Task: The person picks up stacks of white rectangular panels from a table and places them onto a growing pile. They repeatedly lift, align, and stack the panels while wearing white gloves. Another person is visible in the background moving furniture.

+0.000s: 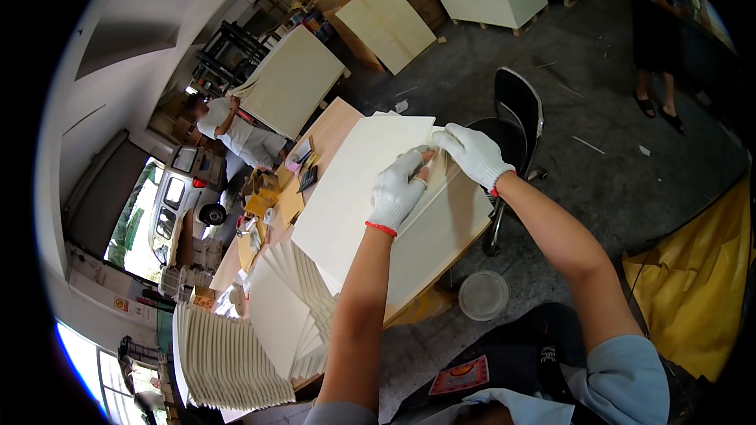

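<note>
Two gloved hands on a cream sheet at the workbench.
Left hand and right hand pinch closed on the sheet's far edge; fanned sheets lie nearer the body.

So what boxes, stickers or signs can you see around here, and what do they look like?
Small box: on the far left end of the table, squarish, yellow-orange.
Wall sign: low on the white wall at left, small, yellow and red.
Printed patch: on the dark cloth at the person's lap, rectangular, red and orange.
</note>
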### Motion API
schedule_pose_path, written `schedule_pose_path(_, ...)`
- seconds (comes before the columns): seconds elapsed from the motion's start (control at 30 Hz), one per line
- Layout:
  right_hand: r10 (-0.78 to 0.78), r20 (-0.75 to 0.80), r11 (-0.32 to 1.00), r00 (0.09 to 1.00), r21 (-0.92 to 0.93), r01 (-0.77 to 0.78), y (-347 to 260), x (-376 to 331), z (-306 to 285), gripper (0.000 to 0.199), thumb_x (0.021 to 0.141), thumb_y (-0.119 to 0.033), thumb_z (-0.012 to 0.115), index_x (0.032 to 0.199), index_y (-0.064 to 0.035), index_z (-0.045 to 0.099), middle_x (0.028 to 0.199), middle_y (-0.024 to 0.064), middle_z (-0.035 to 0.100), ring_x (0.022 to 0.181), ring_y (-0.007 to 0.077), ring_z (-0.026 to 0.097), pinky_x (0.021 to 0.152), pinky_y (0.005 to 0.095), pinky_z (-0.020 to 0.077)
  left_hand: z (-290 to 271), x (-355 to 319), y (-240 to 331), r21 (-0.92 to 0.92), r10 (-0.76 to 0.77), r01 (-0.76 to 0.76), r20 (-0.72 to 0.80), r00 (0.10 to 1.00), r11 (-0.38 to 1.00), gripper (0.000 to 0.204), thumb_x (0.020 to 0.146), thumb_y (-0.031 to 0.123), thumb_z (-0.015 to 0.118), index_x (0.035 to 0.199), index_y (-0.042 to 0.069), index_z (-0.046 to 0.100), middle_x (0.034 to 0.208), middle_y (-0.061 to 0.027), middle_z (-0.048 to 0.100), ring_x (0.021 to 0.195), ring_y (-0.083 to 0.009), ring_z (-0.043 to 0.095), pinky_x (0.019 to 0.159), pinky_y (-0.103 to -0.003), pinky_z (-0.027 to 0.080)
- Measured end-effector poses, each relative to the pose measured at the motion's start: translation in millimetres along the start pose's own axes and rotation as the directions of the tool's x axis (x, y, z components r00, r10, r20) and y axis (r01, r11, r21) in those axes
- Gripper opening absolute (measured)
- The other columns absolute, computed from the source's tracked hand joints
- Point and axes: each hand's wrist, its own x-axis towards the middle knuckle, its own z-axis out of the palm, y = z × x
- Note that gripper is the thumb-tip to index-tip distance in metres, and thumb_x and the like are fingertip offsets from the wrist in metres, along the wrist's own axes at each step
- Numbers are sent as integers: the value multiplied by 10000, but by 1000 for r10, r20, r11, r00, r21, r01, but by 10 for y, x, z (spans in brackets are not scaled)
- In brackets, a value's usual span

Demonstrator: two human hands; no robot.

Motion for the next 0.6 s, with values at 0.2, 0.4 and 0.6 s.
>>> schedule_pose_path(0.2, 34, -33, 999, 999, -27, -35, 27, -34, 68, 507, 1076, -542, 411, 1084, -105, 666, 974, 228, 724, 957, 448, 679, 824, 551, 498, -21, -14, 41, -70, -64, 68, 55, 996, 995, 375, 955, 131, 710, 1329, 124, 731, 1242, -133, 752, 1074, -204, 715, 959, -345, 542)
schedule_pose_path(0.4, 17, -41, 999, 999, -29, -18, 23, -45, 74, 519, 1079, -552, 408, 1071, -93, 650, 955, 228, 730, 940, 444, 687, 815, 551, 501, 24, -15, -62, -153, -10, 10, -1, 1000, 988, 372, 966, 113, 698, 1337, 119, 719, 1256, -153, 740, 1110, -217, 704, 983, -336, 531)
schedule_pose_path(0.6, 22, -42, 996, 999, -81, -26, 28, -45, 79, 518, 1084, -544, 408, 1104, -87, 650, 943, 230, 732, 922, 436, 694, 802, 548, 507, 1, -22, -21, -96, -44, 44, 4, 999, 994, 344, 963, 245, 724, 1304, 211, 711, 1137, -145, 732, 1022, -340, 721, 901, -410, 546)
